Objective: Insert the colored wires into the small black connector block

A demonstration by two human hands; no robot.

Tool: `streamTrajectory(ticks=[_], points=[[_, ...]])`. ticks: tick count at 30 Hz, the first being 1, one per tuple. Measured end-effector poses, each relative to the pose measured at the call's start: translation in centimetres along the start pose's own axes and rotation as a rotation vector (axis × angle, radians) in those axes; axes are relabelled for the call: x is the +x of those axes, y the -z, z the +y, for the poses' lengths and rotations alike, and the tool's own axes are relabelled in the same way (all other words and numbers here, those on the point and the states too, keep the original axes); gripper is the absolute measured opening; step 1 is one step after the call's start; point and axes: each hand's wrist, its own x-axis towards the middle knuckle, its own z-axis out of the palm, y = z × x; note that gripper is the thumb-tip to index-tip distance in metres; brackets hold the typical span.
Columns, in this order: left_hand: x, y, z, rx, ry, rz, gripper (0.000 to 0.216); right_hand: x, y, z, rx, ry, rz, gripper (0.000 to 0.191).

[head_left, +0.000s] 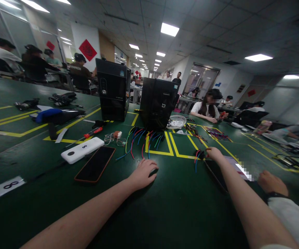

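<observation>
My left hand [143, 173] rests on the green table with its fingers curled; a small dark shape shows between thumb and fingers, too unclear to name. Farther right, my right hand [214, 154] has its fingers closed at a black wire connector [200, 154], whose red and blue wires trail onto the table. Beyond my left hand lies a row of coloured wires [132, 143] in blue, red and green. They lie at the foot of two black computer towers, one on the left [111, 91] and one on the right [157, 103].
Left of my left hand lie a phone [96, 164], a white power bank [83, 150] and a red screwdriver [93, 132]. A white basket [177, 121] stands beside the right tower. At right, another person's hand [272, 183] is close to my right forearm, near a dark flat device [215, 174].
</observation>
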Motion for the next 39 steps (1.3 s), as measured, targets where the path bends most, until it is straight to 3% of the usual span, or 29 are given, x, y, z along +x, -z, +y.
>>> streamTrajectory(ticks=[19,25,39], points=[[0.0,-0.1,0.0,-0.011,-0.003,0.002,0.028,-0.4,-0.4,-0.7,0.015,-0.016,-0.001,0.034],[0.0,0.0,0.0,-0.005,0.002,0.002,0.026,-0.7,-0.3,-1.0,-0.044,-0.017,-0.007,0.026],[0.0,0.0,0.0,0.003,-0.004,0.003,0.026,0.1,-1.0,-2.0,-0.211,0.002,-0.014,0.031]])
